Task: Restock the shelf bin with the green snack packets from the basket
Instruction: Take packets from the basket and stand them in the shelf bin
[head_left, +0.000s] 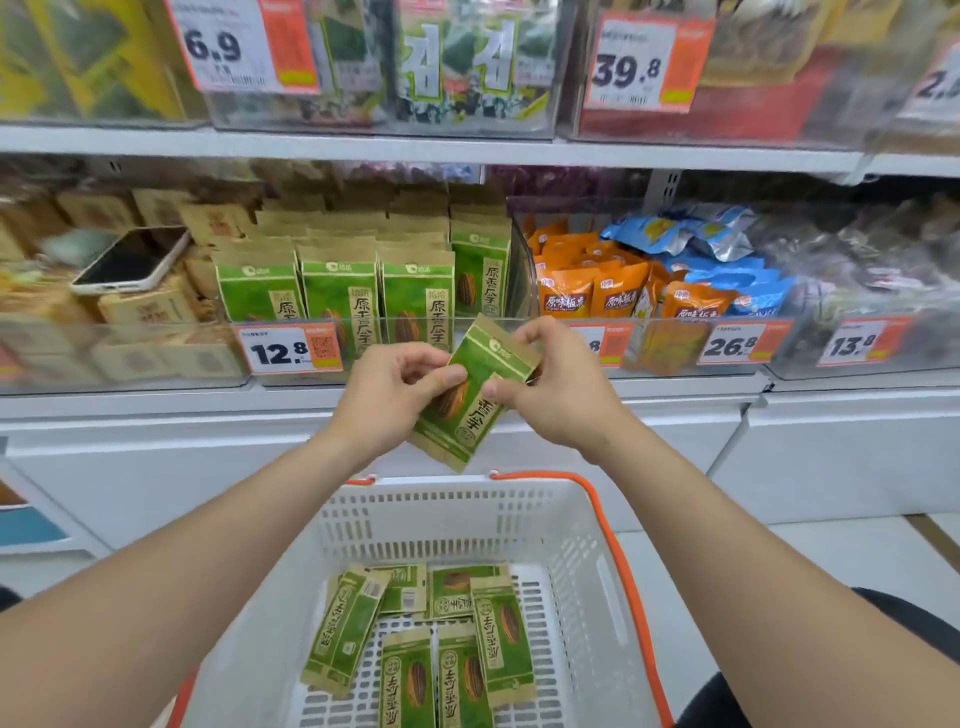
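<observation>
Above the basket (613, 525), toward 12 o'clock, pinching one green packet (483, 358) between left hand (400, 400) and right hand (556, 395), likely straightening it for the bin (291, 319).

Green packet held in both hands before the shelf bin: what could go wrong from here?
1. The green packet is tilted, pinched by the left hand and right hand; its corner may catch the front wall of the shelf bin and slip out.
2. The standing packets in its front row stand close together, so forcing another in could crumple them.
3. A phone lies on the brown packets to the left; a stray arm might knock it.
</observation>
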